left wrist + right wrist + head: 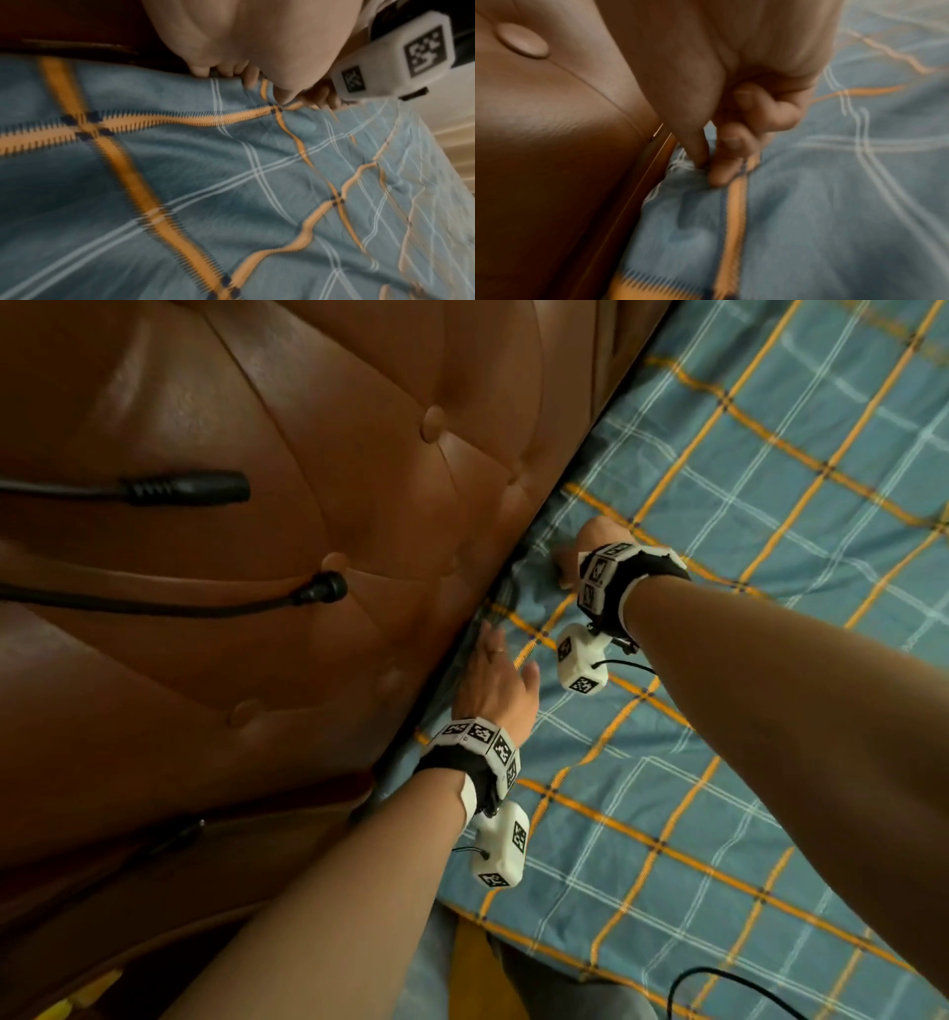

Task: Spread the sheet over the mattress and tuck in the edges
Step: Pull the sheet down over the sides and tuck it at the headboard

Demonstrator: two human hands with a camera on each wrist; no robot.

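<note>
A blue sheet (pixel 744 762) with orange and white checks covers the mattress beside a brown tufted headboard (pixel 257 608). My left hand (pixel 488 644) lies along the seam where sheet meets headboard, fingers straight, thumb spread. In the left wrist view its fingertips (pixel 203 70) press on the sheet's edge (pixel 205 182) against the dark gap. My right hand (pixel 572 557) is farther along the same seam, curled. The right wrist view shows its thumb and fingers (pixel 718 174) pinching a fold of the sheet (pixel 808 223) next to the headboard (pixel 552 142). The mattress itself is hidden.
Two black cables with plugs (pixel 190 489) (pixel 321 589) hang in front of the headboard. Another black cable (pixel 719 978) loops over the sheet at the bottom right. A wooden trim strip (pixel 654 162) runs along the headboard's base. The sheet is wrinkled near both hands.
</note>
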